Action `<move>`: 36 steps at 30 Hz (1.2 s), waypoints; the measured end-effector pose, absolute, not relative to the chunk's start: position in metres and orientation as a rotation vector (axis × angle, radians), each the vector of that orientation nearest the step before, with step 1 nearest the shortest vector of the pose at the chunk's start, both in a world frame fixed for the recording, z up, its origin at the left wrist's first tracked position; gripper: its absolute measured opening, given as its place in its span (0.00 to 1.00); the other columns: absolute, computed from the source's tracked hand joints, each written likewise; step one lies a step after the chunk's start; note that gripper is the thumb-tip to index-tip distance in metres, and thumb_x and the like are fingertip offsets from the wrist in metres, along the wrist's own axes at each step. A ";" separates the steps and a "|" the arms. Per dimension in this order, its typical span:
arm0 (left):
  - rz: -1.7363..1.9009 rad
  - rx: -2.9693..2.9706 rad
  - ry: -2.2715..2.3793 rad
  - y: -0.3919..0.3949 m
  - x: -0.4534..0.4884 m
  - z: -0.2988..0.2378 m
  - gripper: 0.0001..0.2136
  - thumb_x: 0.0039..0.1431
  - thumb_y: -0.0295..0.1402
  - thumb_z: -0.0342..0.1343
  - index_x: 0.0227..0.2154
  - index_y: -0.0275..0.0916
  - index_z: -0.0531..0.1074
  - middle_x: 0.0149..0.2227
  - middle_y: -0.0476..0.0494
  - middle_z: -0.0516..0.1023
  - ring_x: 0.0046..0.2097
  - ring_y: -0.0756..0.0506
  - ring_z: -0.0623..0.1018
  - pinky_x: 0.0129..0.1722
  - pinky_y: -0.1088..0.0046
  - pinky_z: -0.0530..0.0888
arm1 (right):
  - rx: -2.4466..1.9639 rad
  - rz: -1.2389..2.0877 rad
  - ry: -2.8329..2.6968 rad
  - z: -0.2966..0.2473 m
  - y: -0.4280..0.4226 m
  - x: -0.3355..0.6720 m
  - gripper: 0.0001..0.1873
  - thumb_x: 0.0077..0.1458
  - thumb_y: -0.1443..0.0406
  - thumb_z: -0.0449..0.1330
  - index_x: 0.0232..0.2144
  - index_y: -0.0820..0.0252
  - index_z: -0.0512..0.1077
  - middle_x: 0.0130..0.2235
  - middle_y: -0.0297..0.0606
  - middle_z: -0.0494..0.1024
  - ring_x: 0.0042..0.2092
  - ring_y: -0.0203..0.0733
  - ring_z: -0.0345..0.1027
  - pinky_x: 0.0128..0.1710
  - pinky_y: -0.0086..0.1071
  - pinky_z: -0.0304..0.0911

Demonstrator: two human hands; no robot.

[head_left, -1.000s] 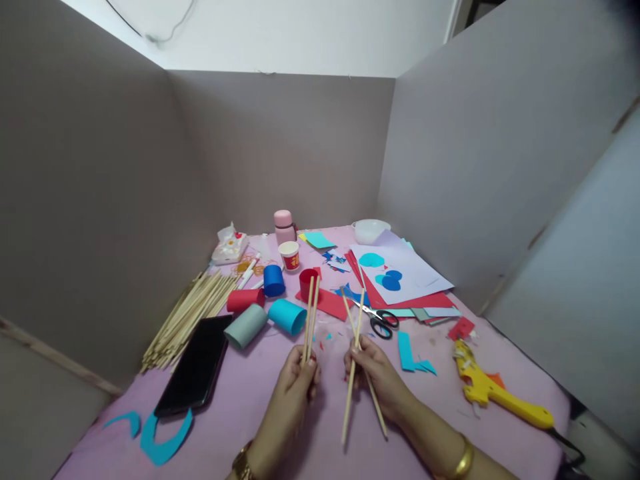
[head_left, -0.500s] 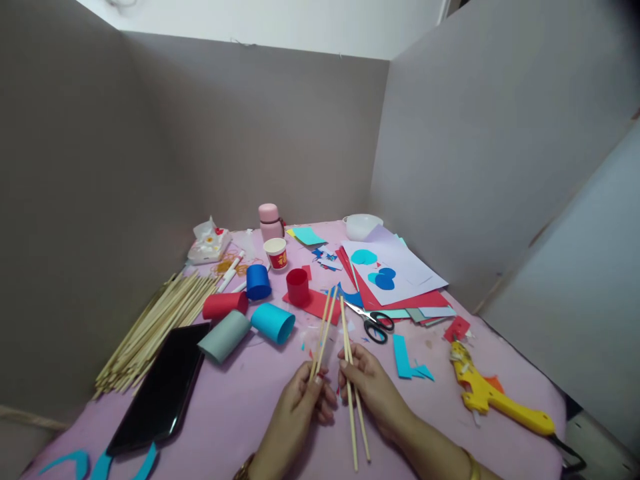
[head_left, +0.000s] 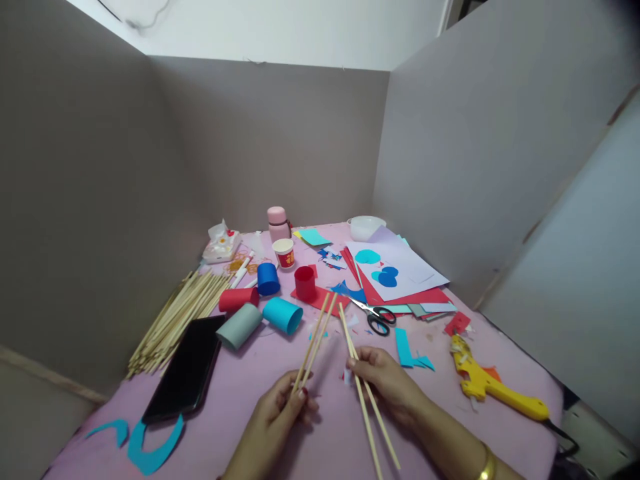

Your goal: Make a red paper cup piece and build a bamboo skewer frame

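Two thin wooden sticks (head_left: 316, 333) slant up from my left hand (head_left: 280, 420), whose fingers are closed round their lower ends. My right hand (head_left: 385, 380) pinches another pair of wooden sticks (head_left: 367, 407) near their upper part; these cross at the fingers and spread apart toward the bottom of the view. A gap lies between the two hands, over the pink tabletop. Beyond the stick tips are a red paper piece (head_left: 327, 302) and black-handled scissors (head_left: 379, 319). A light blue paper tube (head_left: 283, 315) lies left of the left-hand sticks.
A bundle of sticks (head_left: 183, 320) and a black phone (head_left: 187, 370) lie at left. Grey (head_left: 240, 327), red (head_left: 239, 299) and blue (head_left: 269, 279) tubes stand or lie nearby. A yellow glue gun (head_left: 495, 390) is at right, paper sheets (head_left: 400, 267) behind it, a paper cup (head_left: 284, 254) farther back.
My hands have moved apart, the left one leftward and the right one slightly rightward, each still with its two sticks. The camera view has shifted a little.
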State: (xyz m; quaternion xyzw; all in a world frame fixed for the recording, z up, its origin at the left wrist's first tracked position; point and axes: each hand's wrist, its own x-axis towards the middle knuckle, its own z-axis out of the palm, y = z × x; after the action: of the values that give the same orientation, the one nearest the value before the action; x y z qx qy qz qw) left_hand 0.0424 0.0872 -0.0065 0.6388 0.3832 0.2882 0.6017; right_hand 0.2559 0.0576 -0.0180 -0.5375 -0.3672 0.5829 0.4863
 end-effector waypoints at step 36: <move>0.815 2.205 1.091 0.065 0.040 -0.017 0.10 0.61 0.28 0.47 0.36 0.40 0.74 0.33 0.41 0.73 0.38 0.44 0.73 0.37 0.72 0.68 | -1.225 1.362 -1.095 -0.037 0.049 0.246 0.17 0.44 0.51 0.65 0.29 0.58 0.73 0.31 0.38 0.77 0.38 0.50 0.69 0.41 0.37 0.61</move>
State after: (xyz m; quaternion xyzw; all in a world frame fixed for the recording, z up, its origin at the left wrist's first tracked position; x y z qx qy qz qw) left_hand 0.0397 0.0651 -0.0167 0.8189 0.4053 0.3025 0.2714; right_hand 0.2464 0.0494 -0.0370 -0.5028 -0.4494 0.5589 0.4825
